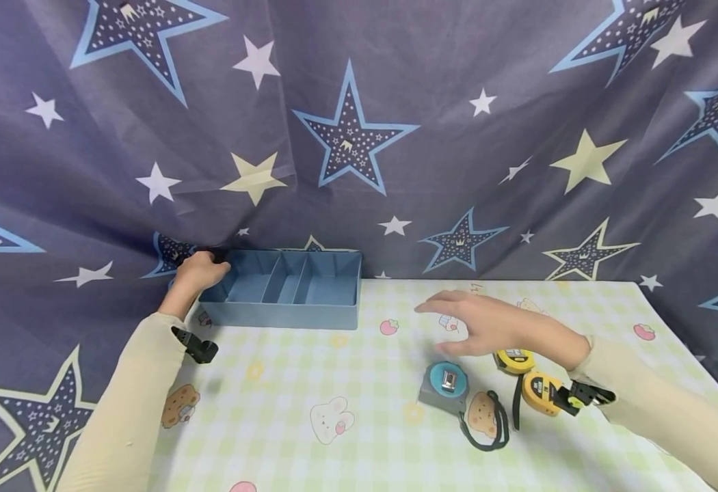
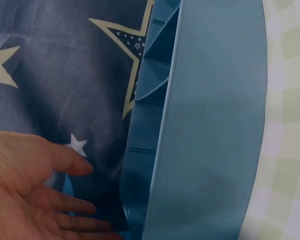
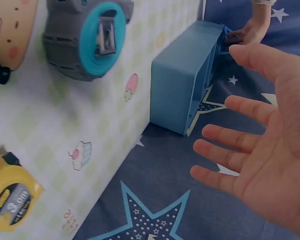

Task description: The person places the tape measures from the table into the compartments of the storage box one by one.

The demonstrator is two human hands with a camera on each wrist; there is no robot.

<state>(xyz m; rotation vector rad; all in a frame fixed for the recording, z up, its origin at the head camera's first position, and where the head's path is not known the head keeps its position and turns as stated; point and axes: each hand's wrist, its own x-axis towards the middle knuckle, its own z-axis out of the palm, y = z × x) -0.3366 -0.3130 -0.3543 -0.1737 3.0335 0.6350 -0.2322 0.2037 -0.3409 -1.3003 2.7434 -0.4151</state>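
A blue divided box [image 1: 279,316] stands at the back left of the table, its compartments holding nothing visible. My left hand [image 1: 199,273] is at the box's left end; in the left wrist view its fingers [image 2: 72,202] are extended beside that end. Over the table, right of the box, hovers my right hand [image 1: 488,324], thumb and fingers spread with nothing between them. Below it lies a grey tape measure [image 1: 445,389] with a teal face and black wrist loop. Two yellow tape measures, one upper [image 1: 515,360] and one lower [image 1: 540,393], lie near the right wrist.
A pale green checked cloth [image 1: 285,410] with cartoon prints covers the table. Behind it hangs a dark star-patterned curtain [image 1: 396,82], close to the box's back. Each sleeve carries a small black wrist device, such as the left one [image 1: 195,346].
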